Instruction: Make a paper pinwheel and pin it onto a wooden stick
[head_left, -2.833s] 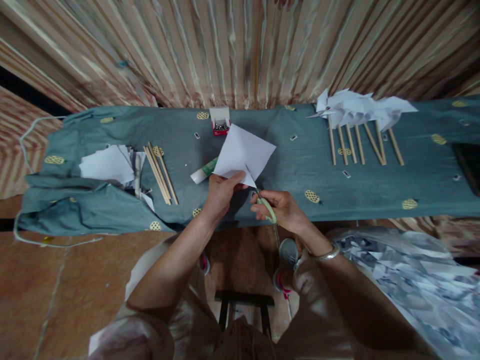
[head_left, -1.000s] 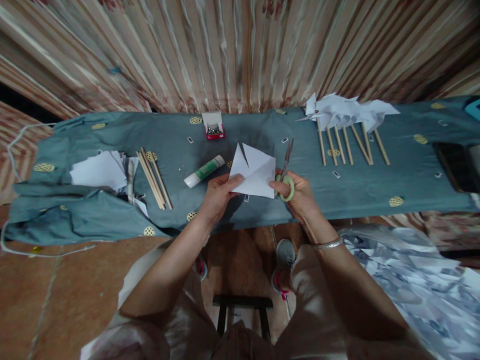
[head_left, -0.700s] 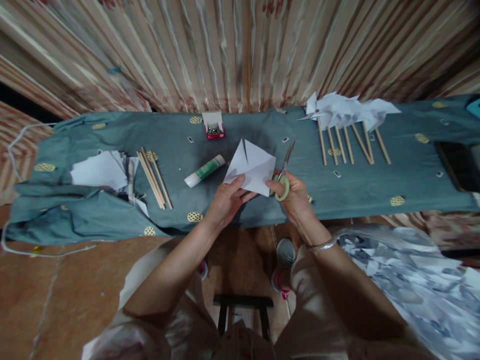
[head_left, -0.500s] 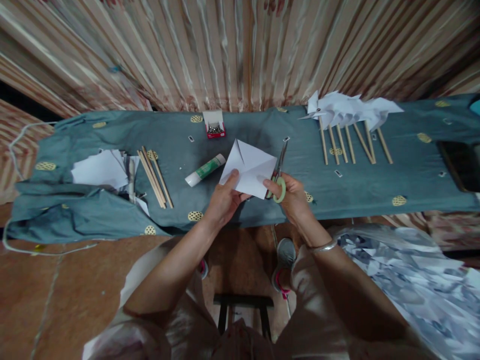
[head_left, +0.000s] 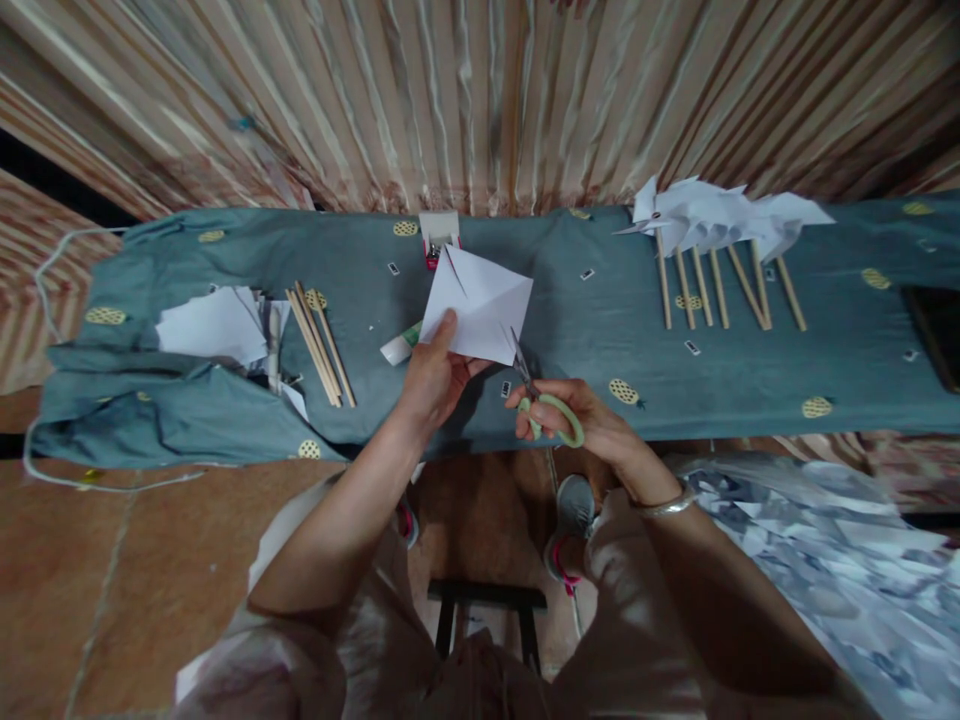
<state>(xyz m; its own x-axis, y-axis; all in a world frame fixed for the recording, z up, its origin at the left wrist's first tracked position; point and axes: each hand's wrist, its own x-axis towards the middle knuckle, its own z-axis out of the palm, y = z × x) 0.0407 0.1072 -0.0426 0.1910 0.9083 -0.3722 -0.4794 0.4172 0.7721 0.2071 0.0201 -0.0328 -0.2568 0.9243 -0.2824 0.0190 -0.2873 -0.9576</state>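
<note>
My left hand (head_left: 439, 380) pinches a white paper square (head_left: 480, 300) by its near left edge, thumb on top. A slit runs in from the square's far corner. My right hand (head_left: 570, 415) grips a pair of scissors (head_left: 551, 400) with pale green handles. Their blades point away from me and meet the paper's near right corner. Under the paper's left side lies a green and white glue stick (head_left: 401, 343), partly hidden. Behind the paper stands a small red box of metal pins (head_left: 440, 235), its lower part covered.
Several wooden sticks (head_left: 315, 345) and a stack of white paper (head_left: 214, 325) lie on the left of the green cloth (head_left: 570, 250). Paper pinwheels on sticks (head_left: 720, 225) rest at the back right, a dark phone (head_left: 934, 330) beyond. A bag of paper pieces (head_left: 832, 550) stands lower right.
My right hand has let go of the paper and turned the scissors so their blades reach its corner. My left hand has moved the paper slightly left and away, over the glue stick.
</note>
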